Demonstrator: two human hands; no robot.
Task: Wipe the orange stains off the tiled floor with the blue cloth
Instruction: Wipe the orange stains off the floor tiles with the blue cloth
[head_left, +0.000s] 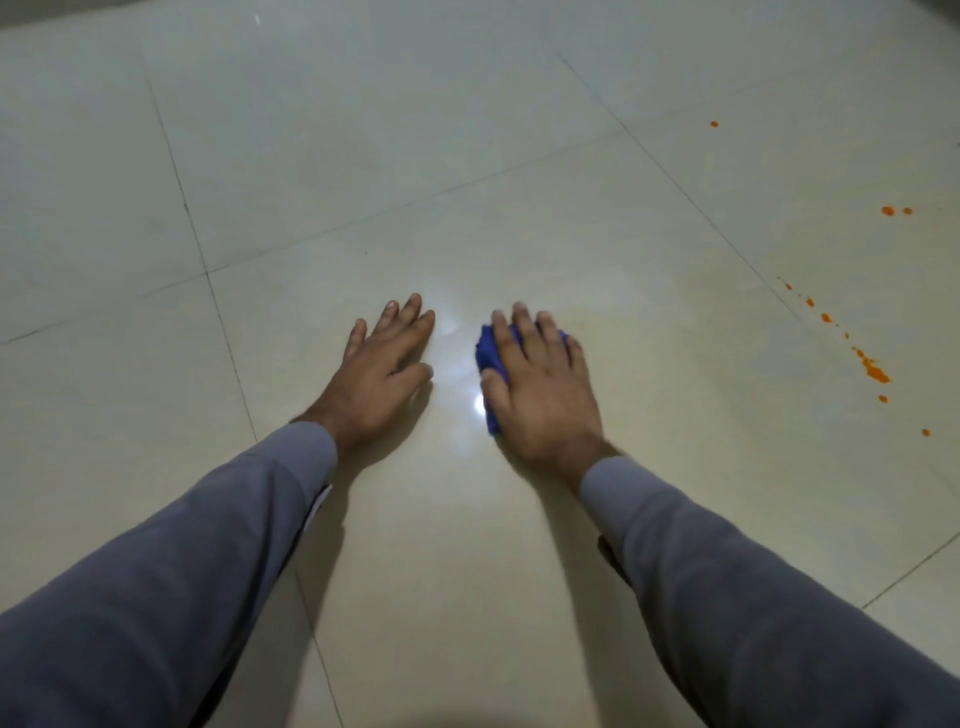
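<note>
The right hand (540, 384) is pressing the blue cloth (488, 353) flat against the glossy tiled floor (467, 156), fingers straight. The left hand (382, 371) is resting spread beside it. Orange stains (872, 370) are lying well apart to the right.

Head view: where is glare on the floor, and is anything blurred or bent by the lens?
Head view: bright glare on the tiled floor between the left hand and the blue cloth; the right hand looks slightly soft; grout lines curve near the edges; corners darken.
</note>
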